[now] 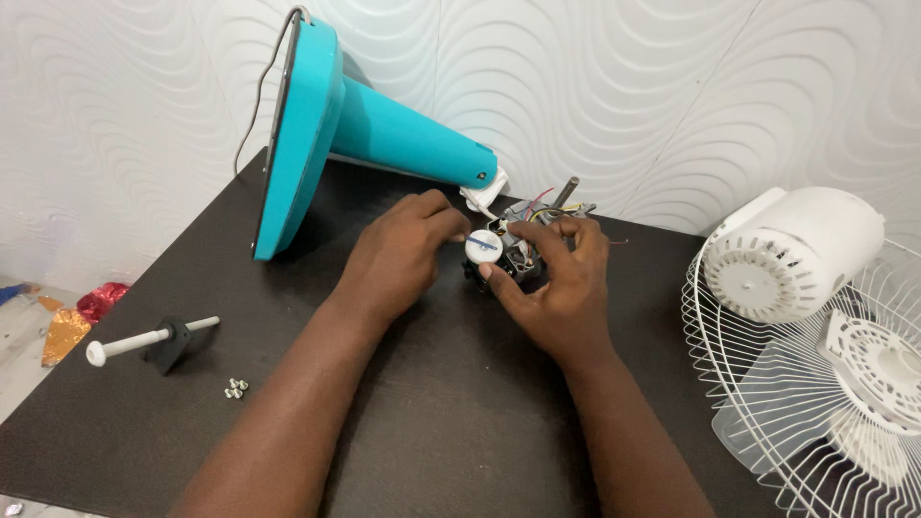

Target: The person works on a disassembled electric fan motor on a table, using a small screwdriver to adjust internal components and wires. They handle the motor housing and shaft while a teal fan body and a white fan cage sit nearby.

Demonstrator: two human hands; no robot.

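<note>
My left hand (398, 254) and my right hand (561, 283) meet at the middle of a dark table (460, 403). Between them sits a small fan motor assembly (518, 240) with coloured wires and a metal shaft (564, 190) pointing up. My right hand cups the motor from the right. My left hand's fingertips pinch a small round white part (483, 247) on the motor's near side. A turquoise fan stand (355, 125) lies on its side just behind, its neck end by the motor.
A white bolt through a black block (153, 341) and a few small nuts (236, 388) lie at the left. A white motor cover (796, 254), wire fan guard (767, 403) and white hub (878, 369) crowd the right edge. A patterned white wall stands behind.
</note>
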